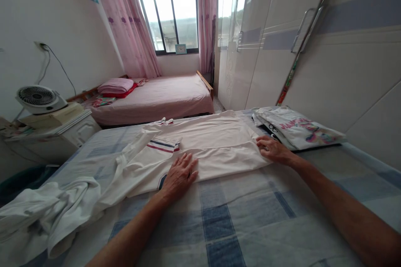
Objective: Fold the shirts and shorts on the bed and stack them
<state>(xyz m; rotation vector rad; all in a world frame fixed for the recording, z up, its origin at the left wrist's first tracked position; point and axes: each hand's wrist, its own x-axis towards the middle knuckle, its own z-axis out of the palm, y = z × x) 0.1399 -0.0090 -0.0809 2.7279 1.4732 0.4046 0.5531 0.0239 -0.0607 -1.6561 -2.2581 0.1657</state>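
A white shirt (pixel 216 142) with striped sleeve cuffs lies spread on a blue checked bed sheet (pixel 238 225). My left hand (pixel 180 175) rests flat on the shirt's near edge, fingers stretched out and open. My right hand (pixel 274 150) lies on the shirt's right edge; its fingers are bent down onto the cloth, and I cannot tell whether they pinch it. A sleeve with red and navy stripes (pixel 163 146) is folded over to the left of my left hand.
Folded printed clothes (pixel 297 129) are stacked at the bed's right, by the wardrobe (pixel 282 50). A crumpled white garment (pixel 46 212) lies at the near left. A fan (pixel 39 99) sits on a side cabinet at left. A pink bed (pixel 163 96) stands beyond.
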